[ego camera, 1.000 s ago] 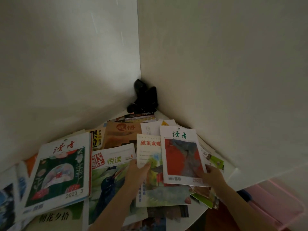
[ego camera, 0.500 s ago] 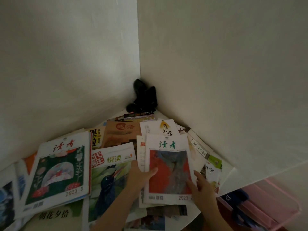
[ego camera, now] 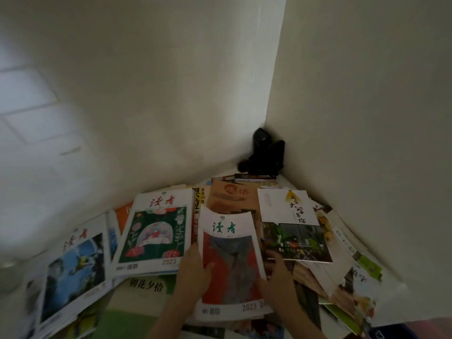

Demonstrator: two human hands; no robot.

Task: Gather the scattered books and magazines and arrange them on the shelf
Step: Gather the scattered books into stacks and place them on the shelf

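Both hands are on one magazine. My reading is that the left hand (ego camera: 195, 272) grips the left edge of the red-cover magazine (ego camera: 230, 263), with the thumb lying on the cover and the fingers hidden below it. The right hand (ego camera: 276, 280) holds the right edge of the same magazine; its fingers look curled around the edge, but motion blur makes this not sure. The top of the magazine bends upward a little, so I judge it is being lifted from the pile or squared onto it.

Around it, other magazines lie scattered and overlapping on a white surface (ego camera: 288, 185) in the corner of two walls. Just to the left is the green-cover magazine (ego camera: 154, 231), partly under the left hand's side. Further left lies a blue-cover magazine (ego camera: 73, 272), blurred. To the right, touching the red one, is a white-topped book with a garden photo (ego camera: 293, 228). Behind is a brown-cover magazine (ego camera: 230, 199). A dark object (ego camera: 264, 155) stands in the corner; I cannot tell what it is.

Possible problems: the thin magazine is soft, so if it is lifted only by the sides, it can sag and slip out. Also the loose pile on the right slopes toward the edge; pulling one copy may drag the neighbours and let them slide off. No shelf for arranging is clearly visible here.
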